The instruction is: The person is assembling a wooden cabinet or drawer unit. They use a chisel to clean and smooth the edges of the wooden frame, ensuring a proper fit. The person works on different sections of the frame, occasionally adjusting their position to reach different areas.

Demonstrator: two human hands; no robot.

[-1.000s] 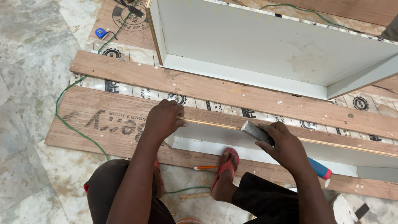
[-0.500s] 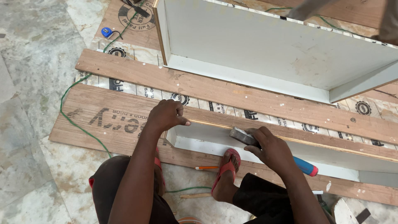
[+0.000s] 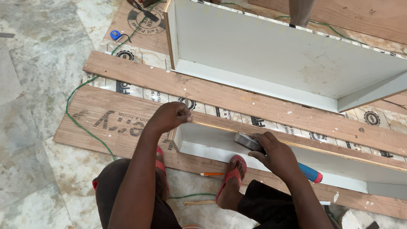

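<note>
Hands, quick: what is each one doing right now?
Left hand: closed, pinching the thin wooden strip at the white panel end.
Right hand: closed around a hammer with a blue handle.

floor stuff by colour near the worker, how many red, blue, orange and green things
red: 2, sandals
blue: 2, hammer handle, small tape measure
orange: 1, pencil
green: 1, cable
total: 6

Both hands reach forward: left hand (image 3: 168, 116) curled knuckles-up, right hand (image 3: 274, 153) clenched.
</note>
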